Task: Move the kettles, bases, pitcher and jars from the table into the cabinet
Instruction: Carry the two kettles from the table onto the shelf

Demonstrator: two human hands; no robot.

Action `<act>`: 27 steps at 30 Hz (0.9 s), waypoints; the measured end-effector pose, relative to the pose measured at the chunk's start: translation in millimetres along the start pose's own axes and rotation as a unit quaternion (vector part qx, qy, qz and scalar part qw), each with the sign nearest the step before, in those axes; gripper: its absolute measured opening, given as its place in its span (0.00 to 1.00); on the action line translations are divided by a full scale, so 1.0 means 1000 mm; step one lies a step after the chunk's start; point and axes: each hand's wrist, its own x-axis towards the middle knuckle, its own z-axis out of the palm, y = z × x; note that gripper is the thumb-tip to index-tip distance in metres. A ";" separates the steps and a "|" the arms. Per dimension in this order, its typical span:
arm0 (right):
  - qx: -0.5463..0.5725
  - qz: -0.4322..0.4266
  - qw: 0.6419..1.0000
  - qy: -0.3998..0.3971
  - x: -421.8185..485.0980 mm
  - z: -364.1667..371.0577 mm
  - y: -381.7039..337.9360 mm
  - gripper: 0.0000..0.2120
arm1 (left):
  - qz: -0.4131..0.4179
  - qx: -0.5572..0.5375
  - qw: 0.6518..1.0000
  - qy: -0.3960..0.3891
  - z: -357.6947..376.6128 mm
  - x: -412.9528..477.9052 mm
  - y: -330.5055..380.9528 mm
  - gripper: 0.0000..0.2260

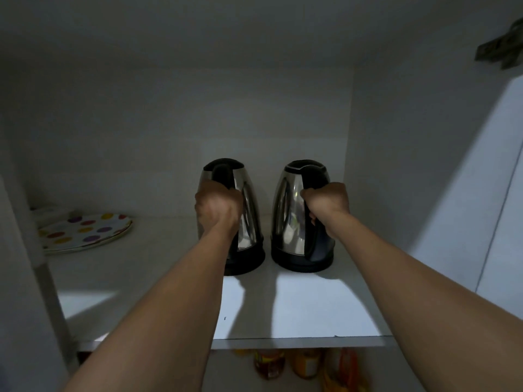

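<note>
Two steel kettles with black lids, handles and bottoms stand side by side on the white cabinet shelf (311,312), towards its back right. My left hand (218,206) is closed around the black handle of the left kettle (249,205). My right hand (327,200) grips the handle of the right kettle (288,210). Both kettles are upright and appear to rest on the shelf, with their handles facing me. Whether black bases sit under them I cannot tell. No pitcher or table shows.
A stack of polka-dot plates (85,232) lies at the shelf's back left. The cabinet's right wall (396,165) is close to the right kettle. An open white door (495,193) stands on the right. Several bottles and jars (300,363) sit on the shelf below.
</note>
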 end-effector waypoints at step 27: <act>-0.033 0.073 0.990 0.120 -0.054 0.027 0.077 0.33 | -0.039 -0.033 0.997 -0.060 0.018 -0.025 -0.099 0.19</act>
